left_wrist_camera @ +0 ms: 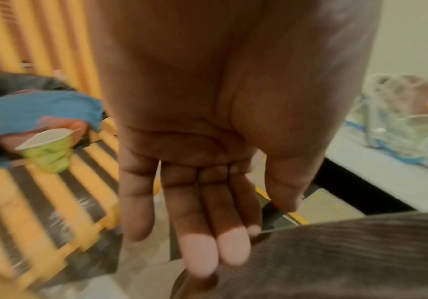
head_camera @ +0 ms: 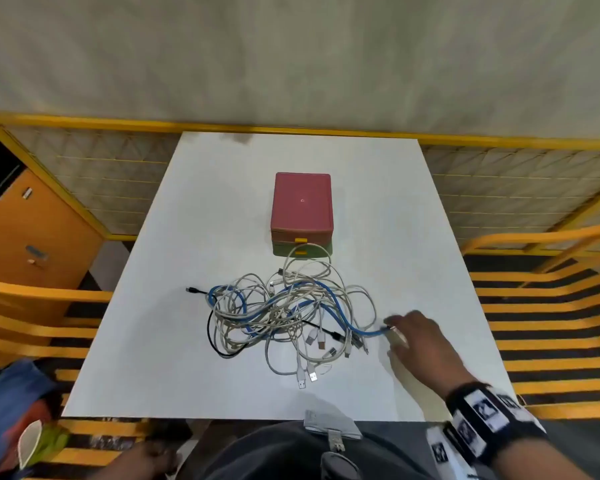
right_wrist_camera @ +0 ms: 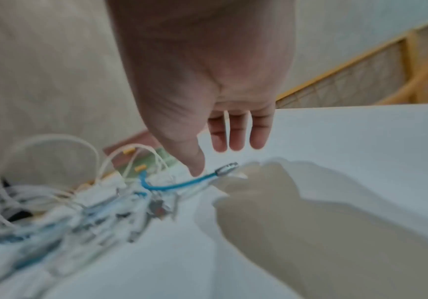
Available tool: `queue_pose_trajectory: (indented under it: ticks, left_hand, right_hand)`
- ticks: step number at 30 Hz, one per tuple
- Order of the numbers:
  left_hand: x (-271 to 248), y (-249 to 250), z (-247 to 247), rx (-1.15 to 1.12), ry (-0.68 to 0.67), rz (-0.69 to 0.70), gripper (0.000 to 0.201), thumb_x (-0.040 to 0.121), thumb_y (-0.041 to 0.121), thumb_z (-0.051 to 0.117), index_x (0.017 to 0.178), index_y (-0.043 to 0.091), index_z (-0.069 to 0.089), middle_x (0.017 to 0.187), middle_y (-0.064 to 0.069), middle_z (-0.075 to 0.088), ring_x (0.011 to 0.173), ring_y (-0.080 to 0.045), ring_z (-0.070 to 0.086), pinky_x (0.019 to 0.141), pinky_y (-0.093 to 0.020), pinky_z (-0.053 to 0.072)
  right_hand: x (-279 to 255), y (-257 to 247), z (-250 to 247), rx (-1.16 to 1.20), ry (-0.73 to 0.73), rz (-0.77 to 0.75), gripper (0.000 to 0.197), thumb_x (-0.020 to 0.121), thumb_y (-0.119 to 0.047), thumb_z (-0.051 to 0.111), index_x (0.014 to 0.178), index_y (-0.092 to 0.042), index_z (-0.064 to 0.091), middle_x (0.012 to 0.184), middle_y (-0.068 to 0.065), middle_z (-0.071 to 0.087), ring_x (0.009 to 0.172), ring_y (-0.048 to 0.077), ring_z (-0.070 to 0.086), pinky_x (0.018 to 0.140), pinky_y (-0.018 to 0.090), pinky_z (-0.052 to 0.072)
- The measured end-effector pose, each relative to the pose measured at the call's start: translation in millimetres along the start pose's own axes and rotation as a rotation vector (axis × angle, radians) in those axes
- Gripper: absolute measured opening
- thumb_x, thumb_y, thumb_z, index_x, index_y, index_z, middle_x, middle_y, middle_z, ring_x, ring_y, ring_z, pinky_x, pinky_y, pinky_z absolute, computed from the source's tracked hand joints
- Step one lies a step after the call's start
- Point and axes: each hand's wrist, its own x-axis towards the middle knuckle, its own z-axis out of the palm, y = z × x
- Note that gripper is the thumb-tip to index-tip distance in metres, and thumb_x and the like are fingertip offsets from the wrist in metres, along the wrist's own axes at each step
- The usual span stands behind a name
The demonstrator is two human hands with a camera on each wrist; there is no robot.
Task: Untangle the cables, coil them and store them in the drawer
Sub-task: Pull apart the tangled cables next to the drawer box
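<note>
A tangle of white, blue and black cables (head_camera: 288, 313) lies in the middle of the white table (head_camera: 201, 209). Behind it stands a small drawer box (head_camera: 302, 209) with a red top, a green lower drawer and yellow handles, both drawers closed. My right hand (head_camera: 413, 336) hovers at the tangle's right edge, just above the metal plug end of the blue cable (right_wrist_camera: 226, 168). Its fingers (right_wrist_camera: 235, 135) are straight and hold nothing. My left hand (left_wrist_camera: 207, 202) hangs below the table's front edge by my lap, fingers relaxed and empty.
Yellow slatted benches (head_camera: 551, 306) flank the table on both sides. A crumpled green paper cup (left_wrist_camera: 47, 149) and blue cloth (left_wrist_camera: 41, 109) lie on the left bench. A yellow mesh railing (head_camera: 118, 168) runs behind the table. An orange cabinet (head_camera: 25, 244) stands far left.
</note>
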Motion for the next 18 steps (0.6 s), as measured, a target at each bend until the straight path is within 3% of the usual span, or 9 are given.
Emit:
queue_pose_trajectory:
  ticks: [1, 3, 5, 7, 10, 13, 16, 17, 18]
  left_hand:
    - [-5.6, 12.0, -7.5, 0.015, -0.011, 0.075, 0.060, 0.078, 0.069, 0.056, 0.112, 0.022, 0.072, 0.120, 0.013, 0.066, 0.111, 0.004, 0.053, 0.086, -0.009, 0.031]
    - [-15.2, 33.5, -23.8, 0.033, -0.034, 0.149, 0.035, 0.087, 0.054, 0.063, 0.089, 0.023, 0.078, 0.095, 0.023, 0.068, 0.096, 0.010, 0.053, 0.082, -0.011, 0.033]
    - [-26.3, 51.5, -35.3, -0.018, -0.070, 0.223, 0.032, 0.085, 0.052, 0.065, 0.072, 0.024, 0.072, 0.073, 0.018, 0.068, 0.077, 0.004, 0.059, 0.072, -0.013, 0.040]
    - [-34.6, 70.4, -43.2, -0.118, -0.139, 0.312, 0.033, 0.085, 0.050, 0.063, 0.067, 0.023, 0.063, 0.060, 0.009, 0.063, 0.061, -0.006, 0.057, 0.064, -0.020, 0.043]
    - [-42.4, 101.4, -51.1, -0.115, -0.065, 0.442, 0.031, 0.090, 0.042, 0.061, 0.068, 0.021, 0.058, 0.060, 0.008, 0.063, 0.057, -0.002, 0.053, 0.062, -0.022, 0.044]
    - [-42.3, 135.0, -65.7, -0.080, 0.020, 0.541, 0.022, 0.090, 0.034, 0.061, 0.071, 0.022, 0.058, 0.064, 0.012, 0.068, 0.061, -0.003, 0.061, 0.073, -0.032, 0.052]
    - [-48.0, 172.9, -82.2, -0.093, 0.102, 0.698, 0.011, 0.089, 0.029, 0.061, 0.079, 0.026, 0.062, 0.070, 0.015, 0.068, 0.064, -0.002, 0.060, 0.073, -0.036, 0.052]
    - [-52.5, 185.8, -87.1, -0.081, 0.159, 0.750, 0.006, 0.087, 0.035, 0.062, 0.085, 0.029, 0.063, 0.073, 0.015, 0.066, 0.066, -0.001, 0.057, 0.072, -0.032, 0.050]
    - [-59.0, 199.4, -92.0, -0.083, 0.224, 0.792, 0.014, 0.084, 0.043, 0.065, 0.094, 0.034, 0.063, 0.079, 0.015, 0.064, 0.070, 0.001, 0.056, 0.072, -0.027, 0.048]
  right_hand:
    - [10.6, -2.4, 1.7, -0.059, -0.016, -0.015, 0.049, 0.083, -0.019, 0.063, 0.130, -0.032, 0.057, 0.121, 0.001, 0.053, 0.109, 0.026, 0.052, 0.081, 0.036, 0.050]
    - [23.4, -5.2, 5.2, -0.179, -0.074, -0.017, 0.049, 0.083, -0.017, 0.059, 0.129, -0.033, 0.057, 0.125, 0.002, 0.049, 0.111, 0.030, 0.049, 0.079, 0.039, 0.051]
    - [32.1, -7.7, 8.7, -0.210, -0.077, -0.038, 0.037, 0.082, -0.013, 0.057, 0.114, -0.030, 0.062, 0.112, 0.002, 0.053, 0.102, 0.031, 0.052, 0.068, 0.036, 0.047]
    - [33.6, -7.2, 9.2, -0.287, -0.077, -0.060, 0.024, 0.085, -0.012, 0.052, 0.101, -0.026, 0.063, 0.102, 0.001, 0.056, 0.096, 0.029, 0.056, 0.064, 0.032, 0.039]
    - [29.4, -8.0, 3.0, -0.301, -0.156, -0.070, 0.018, 0.089, -0.016, 0.047, 0.096, -0.026, 0.061, 0.102, 0.001, 0.057, 0.095, 0.026, 0.058, 0.068, 0.033, 0.044]
    - [27.5, -17.7, -23.3, -0.025, -0.194, -0.093, 0.017, 0.090, -0.017, 0.054, 0.084, -0.032, 0.057, 0.092, -0.001, 0.057, 0.087, 0.021, 0.060, 0.074, 0.028, 0.046]
    - [25.1, -39.0, -74.2, 0.200, -0.055, -0.145, 0.024, 0.084, -0.007, 0.066, 0.084, -0.030, 0.064, 0.087, -0.004, 0.060, 0.078, 0.008, 0.059, 0.070, 0.017, 0.044]
    - [22.4, -50.1, -92.9, 0.269, -0.003, -0.159, 0.022, 0.082, -0.004, 0.069, 0.083, -0.027, 0.067, 0.086, -0.005, 0.062, 0.077, 0.006, 0.059, 0.069, 0.014, 0.044]
    - [19.9, -61.7, -110.7, 0.336, 0.042, -0.172, 0.021, 0.081, -0.003, 0.072, 0.082, -0.024, 0.069, 0.083, -0.006, 0.063, 0.075, 0.005, 0.059, 0.067, 0.011, 0.043]
